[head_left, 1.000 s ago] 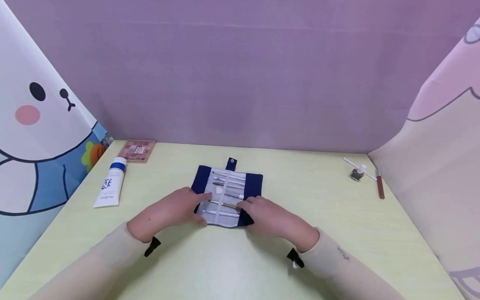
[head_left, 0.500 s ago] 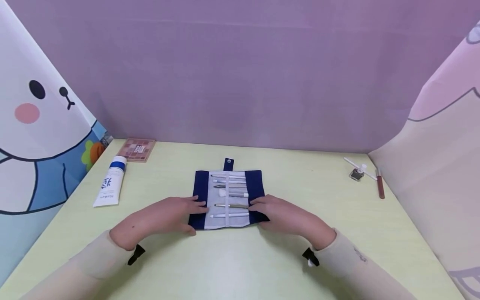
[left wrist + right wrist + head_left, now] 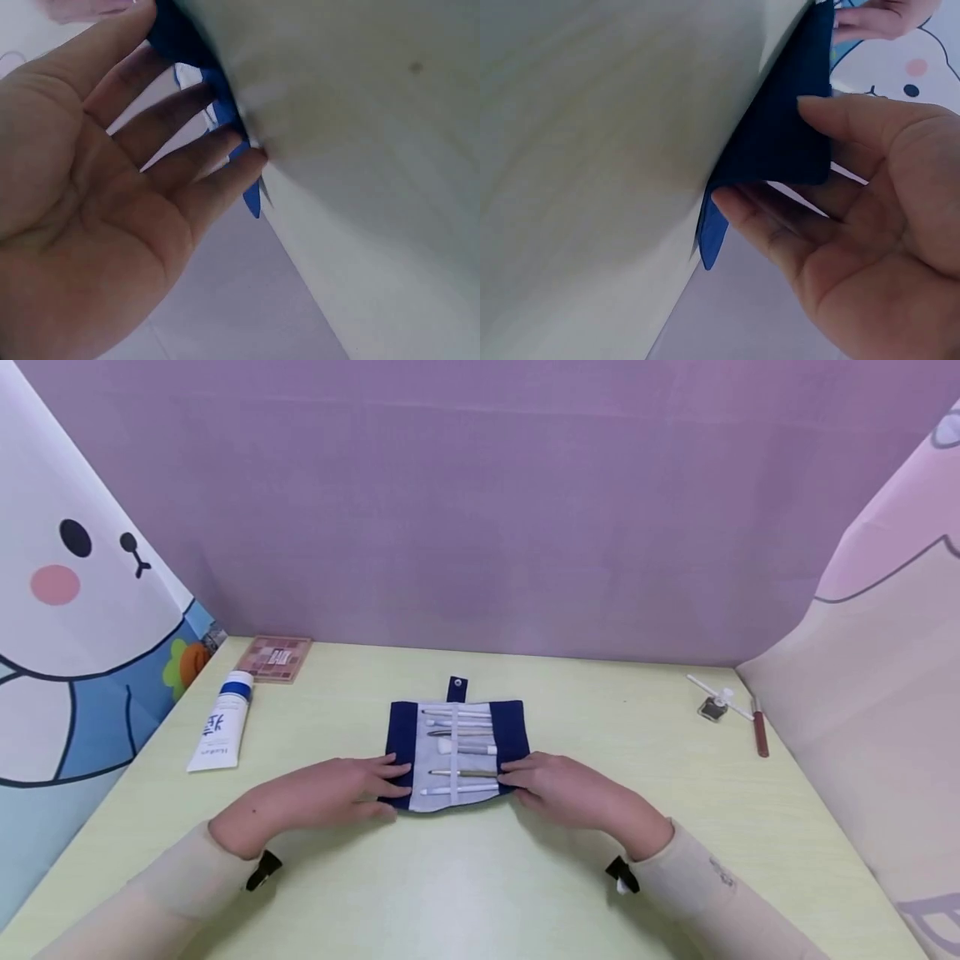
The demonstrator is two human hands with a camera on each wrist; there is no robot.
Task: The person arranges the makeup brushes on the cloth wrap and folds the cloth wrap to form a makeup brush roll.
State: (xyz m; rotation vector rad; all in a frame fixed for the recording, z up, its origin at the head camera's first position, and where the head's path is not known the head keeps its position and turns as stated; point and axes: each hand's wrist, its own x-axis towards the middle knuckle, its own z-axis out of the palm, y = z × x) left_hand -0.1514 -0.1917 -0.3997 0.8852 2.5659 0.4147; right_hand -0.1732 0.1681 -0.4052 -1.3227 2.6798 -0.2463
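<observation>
A navy makeup brush case (image 3: pixel 513 727) lies unfolded in the head view, its pale grey lining holding several brushes (image 3: pixel 468 748) under a white elastic band. Its snap tab (image 3: pixel 457 688) points away from me. My left hand (image 3: pixel 330 793) holds the near left corner, fingers spread on top and thumb at the front edge. At the near right corner, my right hand (image 3: pixel 566 789) pinches the fabric between thumb and fingers. The right wrist view shows the navy underside (image 3: pixel 780 127) raised off the table there. In the left wrist view, the fingers (image 3: pixel 180 120) reach over the navy edge.
A white tube (image 3: pixel 222 722) with a blue band and a pink checkered palette (image 3: pixel 276 658) lie at the left. On the right are a small dark bottle (image 3: pixel 712 708), a white stick (image 3: pixel 701 683) and a reddish-brown handled tool (image 3: pixel 761 732). A purple backdrop (image 3: pixel 480 527) stands behind.
Both hands have moved apart from a second ago, and the case has spread wider and straightened. Over the last half second its near edge has risen slightly.
</observation>
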